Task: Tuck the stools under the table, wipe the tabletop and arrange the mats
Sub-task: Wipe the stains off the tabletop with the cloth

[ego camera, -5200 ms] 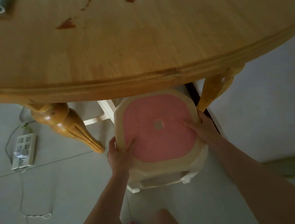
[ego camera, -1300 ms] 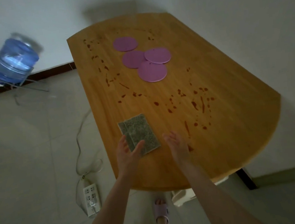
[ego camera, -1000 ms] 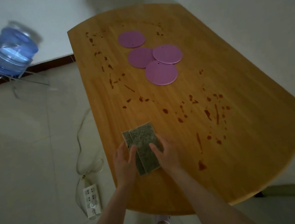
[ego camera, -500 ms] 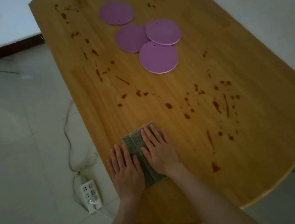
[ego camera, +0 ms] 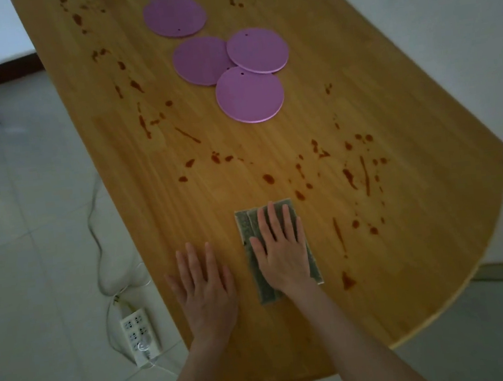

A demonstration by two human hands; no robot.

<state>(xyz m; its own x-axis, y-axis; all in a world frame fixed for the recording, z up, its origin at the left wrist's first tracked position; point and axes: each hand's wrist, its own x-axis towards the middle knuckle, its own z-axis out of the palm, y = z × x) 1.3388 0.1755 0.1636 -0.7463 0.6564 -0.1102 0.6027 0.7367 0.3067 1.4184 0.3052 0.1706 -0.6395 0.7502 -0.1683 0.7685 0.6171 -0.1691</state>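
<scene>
Four purple mats [ego camera: 250,99] lie at the far end of the surface [ego camera: 402,204], three overlapping, one apart. One folded cloth [ego camera: 245,227] lies near the front edge, pressed under the right grip [ego camera: 280,249], fingers spread flat. The left grip [ego camera: 204,285] lies flat beside it. Red stains [ego camera: 364,174] are scattered between. One power strip [ego camera: 140,336] sits on the floor.

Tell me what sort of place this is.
Probably a dining corner in a home: a wooden table splattered with reddish stains, round purple mats on it, and a power strip on the tiled floor beside it.
</scene>
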